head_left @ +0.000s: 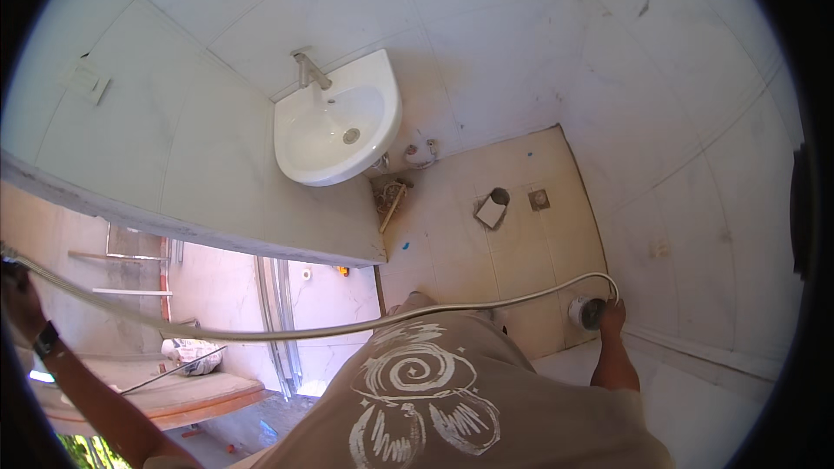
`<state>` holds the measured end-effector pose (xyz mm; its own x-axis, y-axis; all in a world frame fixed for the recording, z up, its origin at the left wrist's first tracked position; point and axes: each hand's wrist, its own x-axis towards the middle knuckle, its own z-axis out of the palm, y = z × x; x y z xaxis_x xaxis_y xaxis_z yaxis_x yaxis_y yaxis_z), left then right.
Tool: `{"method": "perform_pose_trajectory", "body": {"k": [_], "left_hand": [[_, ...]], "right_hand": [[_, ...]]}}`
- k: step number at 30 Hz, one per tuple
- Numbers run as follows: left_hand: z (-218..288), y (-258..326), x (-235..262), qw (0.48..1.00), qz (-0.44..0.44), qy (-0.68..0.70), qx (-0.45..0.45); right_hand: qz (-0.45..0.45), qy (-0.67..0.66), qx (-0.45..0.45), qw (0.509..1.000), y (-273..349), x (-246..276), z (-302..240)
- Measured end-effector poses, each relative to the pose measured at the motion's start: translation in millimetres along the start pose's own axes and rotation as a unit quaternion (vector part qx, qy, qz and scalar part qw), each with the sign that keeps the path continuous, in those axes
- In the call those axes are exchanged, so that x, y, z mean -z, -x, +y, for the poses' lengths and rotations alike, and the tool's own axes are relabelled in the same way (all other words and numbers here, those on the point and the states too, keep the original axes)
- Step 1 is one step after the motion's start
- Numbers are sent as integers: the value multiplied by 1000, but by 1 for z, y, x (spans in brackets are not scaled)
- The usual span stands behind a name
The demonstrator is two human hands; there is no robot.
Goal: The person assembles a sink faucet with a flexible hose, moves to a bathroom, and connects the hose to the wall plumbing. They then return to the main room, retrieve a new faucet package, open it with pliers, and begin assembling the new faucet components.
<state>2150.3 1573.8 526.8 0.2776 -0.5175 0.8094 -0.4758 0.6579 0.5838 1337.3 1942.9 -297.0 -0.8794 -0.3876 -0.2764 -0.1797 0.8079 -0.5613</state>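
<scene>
A long, flexible metal-braided hose point(347, 326) is stretched across in front of my body, sagging in the middle and curling over at its right end. At the far left edge my left hand point(22, 304), a dark band on its wrist, is closed around one end of it; the fingers are dark and partly cut off. Held out to the right, my right hand point(613, 316) grips the other end just below the curl. Beside that hand is a white round thing with a dark opening point(589, 313), a pipe or a pail; I cannot tell which.
A white washbasin point(295, 156) with a metal tap point(310, 71) hangs on the tiled wall. Behind its end lie rubble and a stick point(393, 207). The floor has a drain point(539, 200) and a hole with a white piece point(492, 211). A sack point(189, 354) lies beyond the left wall.
</scene>
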Motion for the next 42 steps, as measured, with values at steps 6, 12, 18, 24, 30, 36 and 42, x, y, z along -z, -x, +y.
{"method": "perform_pose_trajectory", "body": {"k": [6,12,18,24,30,36,42], "left_hand": [[-125,160,-148,996,-58,45,41],[-239,246,-310,883,-40,292,366],[-347,308,-388,819,15,265,508],[-419,341,-418,820,8,180,543],[-457,350,-427,811,1,149,565],[-474,351,-439,804,26,125,581],[-497,355,-441,752,-45,151,640]], "right_hand": [[-27,-91,49,994,6,8,-90],[-17,-112,128,985,12,34,-204],[34,-72,135,988,2,89,-264],[74,-33,88,993,-9,149,-338],[96,-95,77,988,-27,155,-412],[67,-136,100,983,-47,137,-463],[50,-139,117,982,-48,128,-492]]}}
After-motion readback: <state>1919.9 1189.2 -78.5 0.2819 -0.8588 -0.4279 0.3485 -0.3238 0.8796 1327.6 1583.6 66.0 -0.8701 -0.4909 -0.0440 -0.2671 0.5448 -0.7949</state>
